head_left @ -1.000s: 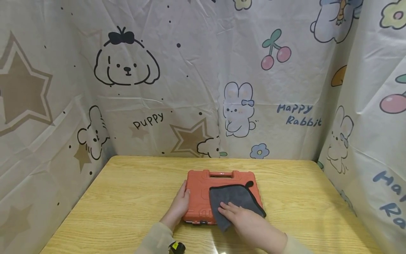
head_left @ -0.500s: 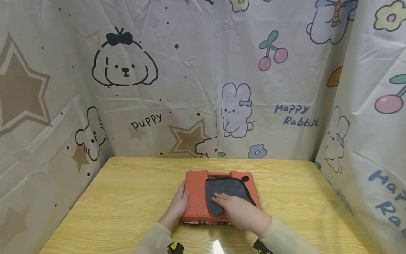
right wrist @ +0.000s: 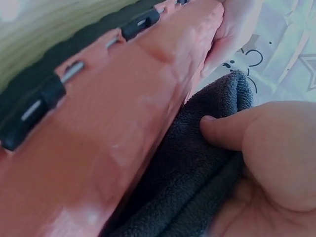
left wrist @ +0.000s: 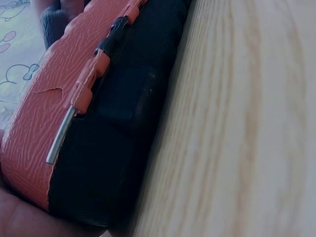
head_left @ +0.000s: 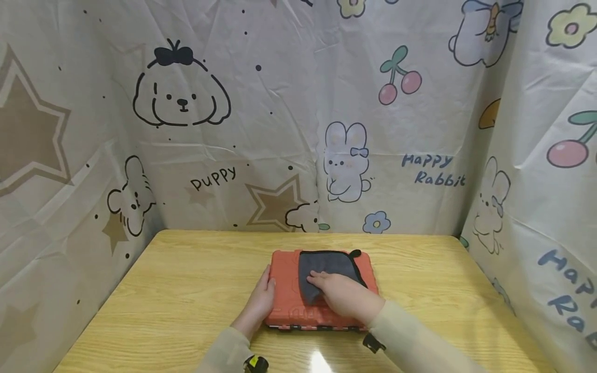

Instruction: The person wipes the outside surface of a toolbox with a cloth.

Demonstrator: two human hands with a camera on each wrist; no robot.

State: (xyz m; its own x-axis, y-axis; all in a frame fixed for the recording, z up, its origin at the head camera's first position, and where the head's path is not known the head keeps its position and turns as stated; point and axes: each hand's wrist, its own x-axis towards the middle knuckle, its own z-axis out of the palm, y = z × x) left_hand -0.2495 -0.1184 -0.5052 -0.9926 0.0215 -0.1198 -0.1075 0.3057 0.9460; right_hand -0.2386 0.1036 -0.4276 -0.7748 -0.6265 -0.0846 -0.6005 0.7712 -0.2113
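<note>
An orange-red plastic case [head_left: 284,285] lies flat on the table, its hinged edge facing me. The left hand [head_left: 260,303] grips its left side; in the left wrist view that hand [left wrist: 24,217] wraps the rounded end, where the black lower half [left wrist: 113,148] shows. A dark grey cloth [head_left: 333,261] with black edging and a small loop lies on the lid's right part. The right hand [head_left: 350,295] holds it against the lid. In the right wrist view the thumb [right wrist: 227,131] presses into the folded cloth [right wrist: 197,163], which hides the other fingers.
The wood-grain table [head_left: 186,290] surrounds the case on all sides. Behind and beside it hang cartoon-printed curtains [head_left: 275,134]. Dark straps sit at both sleeve cuffs, the left strap [head_left: 256,364] with a yellow patch.
The right hand has slid the cloth away from me across the lid, so it now covers the handle area and leaves the near edge bare. The left hand stays on the case.
</note>
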